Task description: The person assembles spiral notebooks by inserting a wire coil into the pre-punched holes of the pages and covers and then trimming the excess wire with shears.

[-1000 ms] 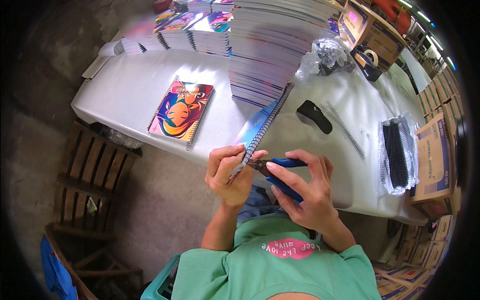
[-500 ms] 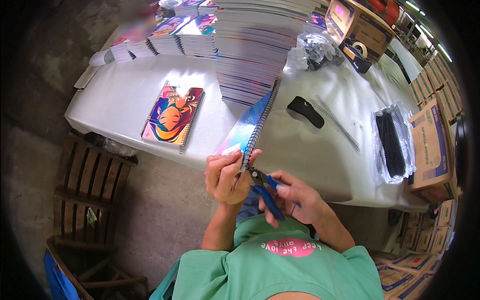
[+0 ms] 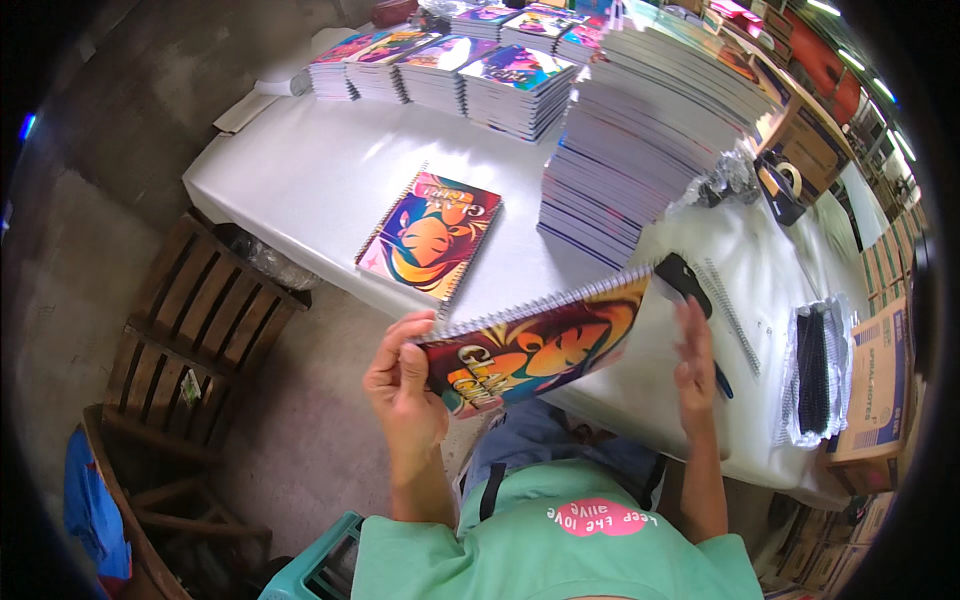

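Observation:
My left hand (image 3: 407, 385) grips one end of a spiral notebook (image 3: 545, 345) with a colourful red, orange and purple cover. The notebook is raised off the table, tilted, its coil edge uppermost. Beside its far right end, my right hand (image 3: 693, 360) is slightly blurred, fingers stretched out, holding nothing. Just right of that hand, a blue handle of the cutting pliers (image 3: 722, 382) shows on the table; the rest is hidden. A second spiral notebook (image 3: 428, 235) with a similar cover lies flat on the white-covered table (image 3: 290, 170).
A tall stack of books (image 3: 610, 180) rises behind the held notebook, with lower notebook piles (image 3: 515, 90) at the back. A black curved object (image 3: 684, 282) and loose wire coils (image 3: 732, 315) lie to the right. Bagged black coils (image 3: 815, 370) sit by a cardboard box (image 3: 870, 380).
The pliers have left my right hand and lie on the table. My left hand has turned the notebook from steeply slanted to nearly crosswise, showing its cover. The view has shifted too.

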A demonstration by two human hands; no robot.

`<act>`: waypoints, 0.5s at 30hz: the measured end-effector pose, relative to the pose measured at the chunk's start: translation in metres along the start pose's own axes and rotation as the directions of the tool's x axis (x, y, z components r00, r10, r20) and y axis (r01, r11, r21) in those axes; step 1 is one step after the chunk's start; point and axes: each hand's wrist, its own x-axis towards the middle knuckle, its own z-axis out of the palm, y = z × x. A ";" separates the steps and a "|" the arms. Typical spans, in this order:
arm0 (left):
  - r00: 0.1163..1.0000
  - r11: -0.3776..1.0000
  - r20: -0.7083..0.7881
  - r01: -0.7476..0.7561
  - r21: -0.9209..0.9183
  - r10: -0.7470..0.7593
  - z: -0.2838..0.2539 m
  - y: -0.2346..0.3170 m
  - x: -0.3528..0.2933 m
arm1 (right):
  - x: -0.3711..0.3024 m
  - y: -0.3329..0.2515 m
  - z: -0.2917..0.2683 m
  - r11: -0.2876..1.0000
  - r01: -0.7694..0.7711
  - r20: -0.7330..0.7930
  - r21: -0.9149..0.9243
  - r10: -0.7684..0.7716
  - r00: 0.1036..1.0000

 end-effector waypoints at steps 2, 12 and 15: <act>0.983 0.983 -0.170 0.037 -0.180 -0.068 -0.005 0.000 0.007 | 0.025 -0.022 0.044 0.906 -0.014 0.118 0.424 -0.040 0.992; 0.870 0.686 -0.310 -0.044 0.726 0.383 -0.062 -0.035 0.136 | 0.237 -0.005 0.199 0.992 -0.005 0.244 0.129 -0.027 0.969; 0.862 -0.061 0.193 -0.187 0.980 0.468 -0.107 -0.100 0.154 | 0.248 0.068 0.230 0.861 0.053 0.063 -0.506 -0.024 0.998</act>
